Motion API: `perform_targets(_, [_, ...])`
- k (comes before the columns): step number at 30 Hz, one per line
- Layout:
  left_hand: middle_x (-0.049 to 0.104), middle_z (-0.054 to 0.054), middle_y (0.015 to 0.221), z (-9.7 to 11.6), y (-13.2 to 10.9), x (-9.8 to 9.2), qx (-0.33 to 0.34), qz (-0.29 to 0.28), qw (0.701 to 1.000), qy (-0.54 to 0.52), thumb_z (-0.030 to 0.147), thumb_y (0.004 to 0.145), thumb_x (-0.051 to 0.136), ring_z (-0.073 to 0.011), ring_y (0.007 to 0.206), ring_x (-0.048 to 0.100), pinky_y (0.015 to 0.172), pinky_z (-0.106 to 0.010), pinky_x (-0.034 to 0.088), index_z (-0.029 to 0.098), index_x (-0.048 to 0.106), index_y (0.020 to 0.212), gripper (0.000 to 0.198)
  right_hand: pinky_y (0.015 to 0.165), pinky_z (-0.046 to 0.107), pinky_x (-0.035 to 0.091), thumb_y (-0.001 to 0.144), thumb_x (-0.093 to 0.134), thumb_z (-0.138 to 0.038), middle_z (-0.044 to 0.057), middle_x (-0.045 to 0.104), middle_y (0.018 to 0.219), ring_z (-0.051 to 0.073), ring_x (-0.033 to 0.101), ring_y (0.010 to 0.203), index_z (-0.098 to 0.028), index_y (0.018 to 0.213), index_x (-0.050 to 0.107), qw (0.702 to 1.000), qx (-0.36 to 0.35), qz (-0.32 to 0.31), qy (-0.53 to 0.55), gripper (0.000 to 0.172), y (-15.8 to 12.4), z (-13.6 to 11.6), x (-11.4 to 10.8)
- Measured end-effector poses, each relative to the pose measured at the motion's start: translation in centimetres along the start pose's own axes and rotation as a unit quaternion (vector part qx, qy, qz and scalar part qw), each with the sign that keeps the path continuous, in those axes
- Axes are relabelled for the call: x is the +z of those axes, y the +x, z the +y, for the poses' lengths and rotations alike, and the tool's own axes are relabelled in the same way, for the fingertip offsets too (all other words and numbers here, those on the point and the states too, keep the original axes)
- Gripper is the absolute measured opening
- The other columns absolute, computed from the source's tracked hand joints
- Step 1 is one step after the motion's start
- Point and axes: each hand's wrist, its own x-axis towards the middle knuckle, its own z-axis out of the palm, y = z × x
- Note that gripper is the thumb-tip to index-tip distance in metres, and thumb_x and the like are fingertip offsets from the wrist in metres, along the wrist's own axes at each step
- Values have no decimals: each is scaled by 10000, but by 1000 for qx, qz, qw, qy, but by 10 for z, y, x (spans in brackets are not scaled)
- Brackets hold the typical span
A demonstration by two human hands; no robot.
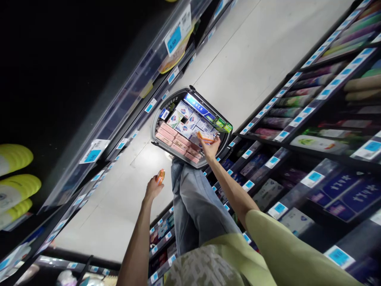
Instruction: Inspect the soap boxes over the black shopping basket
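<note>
Setting: shop aisle with a pale floor point(253, 51) running away from the camera, seen steeply tilted, the person's jeans-clad legs point(193, 198) standing in the middle of it.
Shelves: price-tagged shelving point(312, 99) flanks the aisle on both sides; boxed goods fill the side by the right arm, yellow round packs point(14, 159) sit on the opposite side.
Basket: grey shopping basket point(154, 127) stands on the floor just beyond the feet, its long axis running across the aisle between the two shelf rows.
Basket load: pink boxes point(175, 141) stacked along the near edge, white-and-blue boxes point(186, 123) behind them, one long blue box point(198, 105) along the far wall, green packs point(223, 125) at the corner nearest the right-side shelf.
Right hand: right hand point(210, 147) is stretched out over the basket's near right part, fingers closed on an orange-and-white pack point(205, 137) that lies flat, touching or just above the boxes; which of the two cannot be told.
Left hand: left hand point(153, 186) hangs short of the basket, over bare floor, closed round a small orange item point(160, 176) held roughly upright.
Hands: well apart, each clamped on its own item.
Key relation: basket lies ahead of both hands; the right one is already above it, while the left is nearer the body and off to the basket's left corner.
Pack axis: orange-and-white pack lies roughly parallel with the pink rows.
</note>
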Motion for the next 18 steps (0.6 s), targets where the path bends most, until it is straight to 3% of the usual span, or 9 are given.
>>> perform_targets(4, [707, -81, 1133, 6, 0, -3, 5, 6, 1000, 6, 208, 782, 652, -224, 1036, 660, 838, -264, 458, 198, 589, 1174, 397, 1184, 339, 262, 757, 748, -405, 209, 391, 1460, 251, 365, 1385, -52, 1453, 266, 974, -225, 35, 0, 917, 17, -22, 33])
perform_targets(6, [706, -82, 1130, 8, 0, -3, 5, 8, 1000, 8, 216, 783, 652, -223, 1021, 664, 824, -265, 461, 194, 589, 1167, 390, 1183, 391, 262, 727, 754, -364, 227, 378, 1451, 286, 343, 1386, -35, 1450, 269, 960, -276, 20, -37, 931, 22, -22, 43])
perform_targets(9, [709, -79, 1116, 12, 0, 0, 7, 8, 1000, 7, 221, 776, 656, -225, 1007, 669, 806, -267, 463, 197, 593, 1158, 388, 1175, 419, 273, 738, 710, -316, 230, 352, 1481, 308, 325, 1398, -44, 1470, 237, 963, -246, 3, -111, 913, 19, -10, 45])
perform_targets(14, [706, -84, 1132, 17, -5, 9, 13, 7, 1000, -3, 218, 775, 654, -238, 1034, 659, 820, -275, 455, 198, 594, 1162, 392, 1121, 394, 352, 760, 597, -192, 221, 407, 1459, 301, 410, 1338, -62, 1461, 284, 981, -114, 7, -157, 779, 2, 20, 23])
perform_targets(18, [702, -91, 1146, 17, -9, 19, 11, 4, 1000, -8, 221, 777, 657, -236, 1040, 654, 828, -273, 451, 190, 589, 1177, 407, 1182, 366, 257, 745, 584, -133, 157, 361, 1540, 247, 307, 1427, -119, 1490, 319, 970, -200, -28, -135, 791, 4, 22, 9])
